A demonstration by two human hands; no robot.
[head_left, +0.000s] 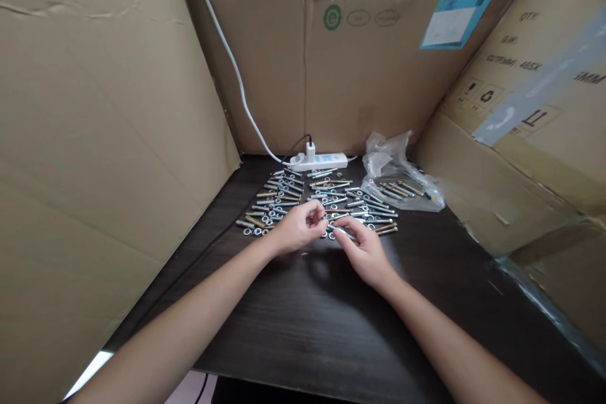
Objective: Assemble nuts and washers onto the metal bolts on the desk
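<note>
Head view | right hand (367,251) pinches bolt (348,234); left hand (299,227) at its end, grip indeterminable | apparently fitting; next needs steady alignment

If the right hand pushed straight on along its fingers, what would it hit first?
Most likely the left hand, which is just ahead of the right hand; a single view leaves the depth uncertain.

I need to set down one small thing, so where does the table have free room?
Free: the table between the forearms, and the patch between the right forearm and the right carton. Crowded: beyond the left hand and right hand, where bolts lie up to the power strip, with the bag at back right.
</note>
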